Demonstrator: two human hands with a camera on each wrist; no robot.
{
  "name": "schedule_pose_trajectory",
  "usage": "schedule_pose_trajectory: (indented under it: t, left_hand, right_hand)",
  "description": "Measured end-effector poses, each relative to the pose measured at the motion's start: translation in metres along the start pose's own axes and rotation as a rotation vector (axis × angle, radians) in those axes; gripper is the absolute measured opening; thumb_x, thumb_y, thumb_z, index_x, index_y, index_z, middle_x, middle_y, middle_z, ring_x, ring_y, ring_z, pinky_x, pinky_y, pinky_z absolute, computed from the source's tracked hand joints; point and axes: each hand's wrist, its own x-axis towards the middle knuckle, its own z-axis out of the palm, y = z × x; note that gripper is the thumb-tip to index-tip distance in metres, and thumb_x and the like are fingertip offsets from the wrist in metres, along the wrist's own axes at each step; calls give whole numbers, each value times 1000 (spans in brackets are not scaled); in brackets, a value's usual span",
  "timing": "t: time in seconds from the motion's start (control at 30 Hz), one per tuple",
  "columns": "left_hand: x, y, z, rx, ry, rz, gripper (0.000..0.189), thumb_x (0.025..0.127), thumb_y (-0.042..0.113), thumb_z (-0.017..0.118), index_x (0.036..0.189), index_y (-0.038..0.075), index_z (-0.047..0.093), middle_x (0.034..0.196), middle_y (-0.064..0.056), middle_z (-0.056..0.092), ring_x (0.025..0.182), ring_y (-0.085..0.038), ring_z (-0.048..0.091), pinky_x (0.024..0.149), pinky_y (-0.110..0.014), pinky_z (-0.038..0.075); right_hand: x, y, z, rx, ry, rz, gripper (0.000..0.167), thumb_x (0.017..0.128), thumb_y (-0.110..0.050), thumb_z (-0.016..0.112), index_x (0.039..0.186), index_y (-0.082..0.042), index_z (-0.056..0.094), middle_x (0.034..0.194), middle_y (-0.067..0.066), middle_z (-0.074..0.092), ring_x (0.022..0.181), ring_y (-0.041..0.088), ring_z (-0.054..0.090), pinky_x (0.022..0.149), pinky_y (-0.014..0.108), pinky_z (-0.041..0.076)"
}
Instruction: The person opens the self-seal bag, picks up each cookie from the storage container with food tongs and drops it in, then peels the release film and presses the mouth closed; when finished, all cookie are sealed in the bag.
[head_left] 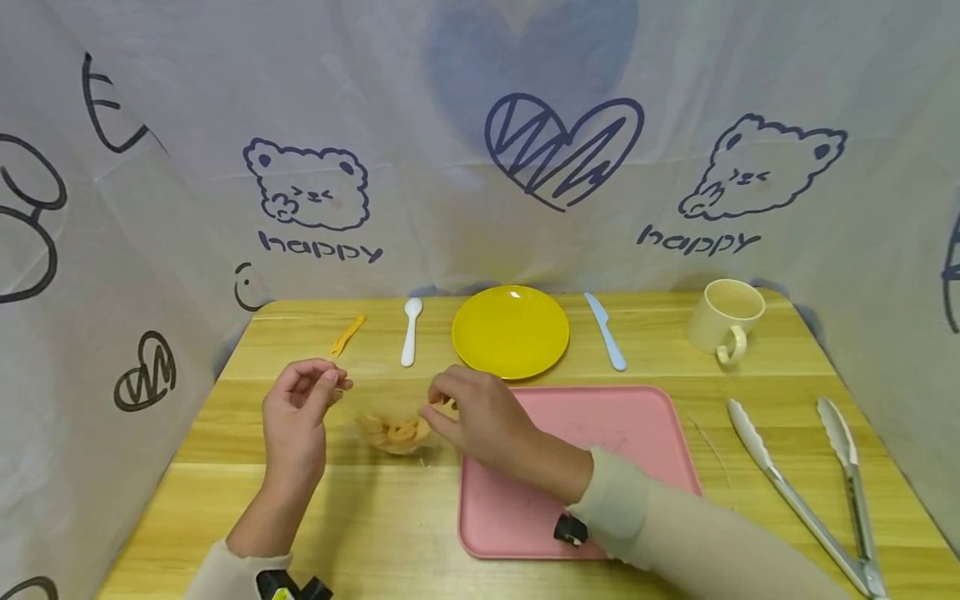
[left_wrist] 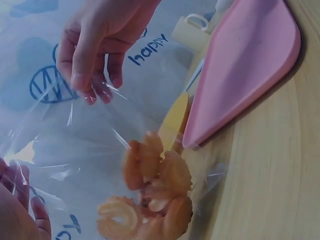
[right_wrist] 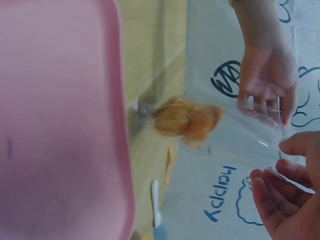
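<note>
Between my hands hangs a clear plastic bag point(left_wrist: 65, 127) with several orange-brown, curled, ridged pieces point(left_wrist: 160, 200) gathered at its bottom. My left hand point(head_left: 300, 408) pinches the bag's upper edge on the left, thumb against the fingers. On the opposite side my right hand point(head_left: 483, 417) pinches the edge, reaching in over the pink tray point(head_left: 585, 508). The film is stretched between the two hands in the left wrist view. In the head view the pieces point(head_left: 397, 429) show left of the tray, low in the bag.
Along the back lie a small yellow utensil point(head_left: 347, 336), a white spoon point(head_left: 409, 333), a yellow plate point(head_left: 510, 332) and a light blue knife point(head_left: 606, 332). A cream mug point(head_left: 723, 321) stands back right, with metal tongs point(head_left: 806, 500) in front. Printed cloth point(head_left: 450, 208) encloses the table.
</note>
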Motion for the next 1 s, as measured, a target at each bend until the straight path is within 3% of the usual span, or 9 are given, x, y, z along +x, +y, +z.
schedule_pose_trajectory:
  t: [0.23,0.37,0.47,0.57,0.63,0.77,0.87,1.0]
  left_hand:
    - [-7,3,-3,41,18,5,10,100,2,66,102,-7,62,87,-5,68,80,-16,71,70,-23,58]
    - [-7,-2,-9,100,-17,57,12,101,0,63,106,-10,58,90,-6,69,81,-16,71,72,-24,59]
    - [-6,-7,-12,112,-81,140,14,101,-3,61,109,-12,53,92,-8,69,82,-16,72,72,-23,60]
    - [-5,-14,-14,129,-157,261,11,101,-9,57,106,-16,50,95,-12,67,83,-16,73,73,-22,59]
    - [-4,-18,-15,195,-203,365,3,100,-14,54,100,-17,56,96,-15,66,85,-15,72,73,-20,59]
    - [-2,-23,-16,326,-264,511,20,98,-21,50,92,-13,67,97,-22,64,89,-15,70,76,-19,57]
    - [-1,-23,-17,348,-302,517,19,95,-24,53,99,-13,68,100,-26,63,93,-15,69,81,-18,57]
    - [-2,-21,-18,358,-328,451,23,88,-24,65,106,-11,67,106,-23,62,96,-13,69,83,-18,58]
  right_hand:
    - [6,2,-9,4,12,-3,15,91,-7,79,87,-11,66,87,-2,68,77,11,63,69,20,54]
    - [7,6,-11,75,-6,0,11,93,-6,77,91,-10,68,90,-1,69,82,13,66,74,24,59]
    - [5,11,-12,142,-31,11,7,94,-7,76,94,-9,69,93,1,70,85,13,68,76,23,60]
    - [3,15,-13,182,-36,15,5,95,-6,75,97,-6,70,94,1,71,85,12,69,77,19,59]
    - [2,18,-13,191,-20,11,4,95,-6,75,97,-6,71,93,1,71,83,11,68,76,19,59]
    - [0,23,-10,182,22,4,6,94,-7,76,93,-8,70,88,0,69,79,10,65,74,19,58]
    - [0,26,-8,181,41,14,8,93,-6,77,92,-9,70,86,-1,68,77,8,63,72,18,57]
    - [-1,28,-6,203,51,33,7,93,-4,76,94,-8,70,88,-1,69,78,8,65,74,18,58]
